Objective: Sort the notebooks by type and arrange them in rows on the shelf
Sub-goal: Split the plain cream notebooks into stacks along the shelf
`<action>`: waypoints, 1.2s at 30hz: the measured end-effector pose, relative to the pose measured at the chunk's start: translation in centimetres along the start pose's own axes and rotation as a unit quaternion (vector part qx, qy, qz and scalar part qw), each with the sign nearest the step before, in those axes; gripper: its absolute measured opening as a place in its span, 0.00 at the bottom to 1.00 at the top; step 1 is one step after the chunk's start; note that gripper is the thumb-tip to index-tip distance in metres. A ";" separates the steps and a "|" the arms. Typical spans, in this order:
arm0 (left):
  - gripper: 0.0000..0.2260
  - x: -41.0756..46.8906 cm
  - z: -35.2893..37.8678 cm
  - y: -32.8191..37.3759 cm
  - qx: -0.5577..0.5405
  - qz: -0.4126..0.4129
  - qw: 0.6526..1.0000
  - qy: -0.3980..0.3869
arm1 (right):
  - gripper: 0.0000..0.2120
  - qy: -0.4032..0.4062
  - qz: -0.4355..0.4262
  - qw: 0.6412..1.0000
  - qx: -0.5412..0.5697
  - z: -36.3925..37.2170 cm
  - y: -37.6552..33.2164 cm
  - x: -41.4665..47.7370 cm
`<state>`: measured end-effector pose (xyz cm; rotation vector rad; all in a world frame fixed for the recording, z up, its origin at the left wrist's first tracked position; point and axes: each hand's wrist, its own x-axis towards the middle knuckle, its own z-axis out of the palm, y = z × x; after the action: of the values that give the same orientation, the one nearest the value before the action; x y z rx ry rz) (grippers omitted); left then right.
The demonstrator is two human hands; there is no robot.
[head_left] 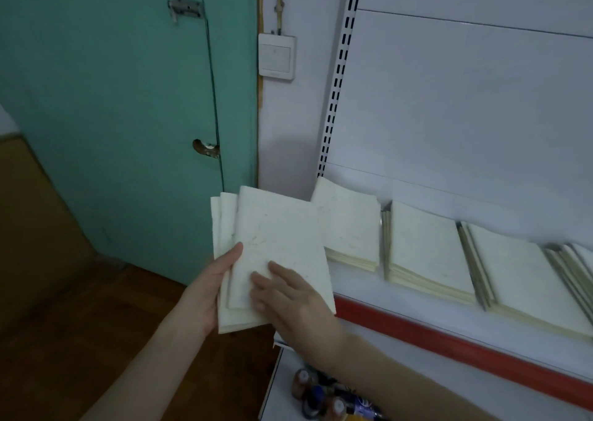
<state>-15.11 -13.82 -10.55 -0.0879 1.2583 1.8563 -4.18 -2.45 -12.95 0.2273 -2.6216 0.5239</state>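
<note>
Far left, green door (128, 99) over wooden floor (80, 324). Centre, held notebooks (276, 244) fanned off the shelf's left end, gripped by left hand (208, 292) with thumb on top; right hand (288, 298) fingers (276, 269) flat, straight on the top cover. Right, white shelf (369, 292) carrying notebook stacks (426, 247) in a row.

A white shelf (369, 287) (red front edge) bears cream notebook stacks (426, 250) in a row.

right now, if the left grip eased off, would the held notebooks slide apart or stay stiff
Likely slide: the notebooks are fanned out of line. Probably thin and somewhat floppy, since the left grip holds only one edge while the right grip lies flat on the top cover.
</note>
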 end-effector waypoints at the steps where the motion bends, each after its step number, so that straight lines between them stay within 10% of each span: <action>1: 0.28 0.0 -0.3 0.0 -0.002 -0.001 1.000 0.007 | 0.19 -0.016 -0.013 1.000 0.004 0.6 -0.4 -0.4; 9: 0.26 -0.2 -0.1 0.1 0.074 0.049 0.995 -0.045 | 0.20 0.146 0.212 0.961 0.097 -3.0 0.5 -0.9; 16: 0.40 0.5 3.5 -2.0 0.056 0.004 0.986 -0.156 | 0.24 0.210 0.491 0.811 0.241 -6.5 0.2 -4.7; 22: 0.24 1.2 7.4 -5.3 0.064 -0.039 0.972 -0.221 | 0.10 0.301 0.576 0.694 0.308 -9.6 0.8 -8.9; 36: 0.11 5.7 10.7 -2.1 0.046 0.068 0.989 -0.125 | 0.09 0.313 0.588 0.713 0.218 -16.4 16.2 -9.5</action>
<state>-13.12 -1.74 -9.66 0.2780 1.1952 1.8550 6.86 19.54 -9.07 -1.3357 -1.6083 1.3138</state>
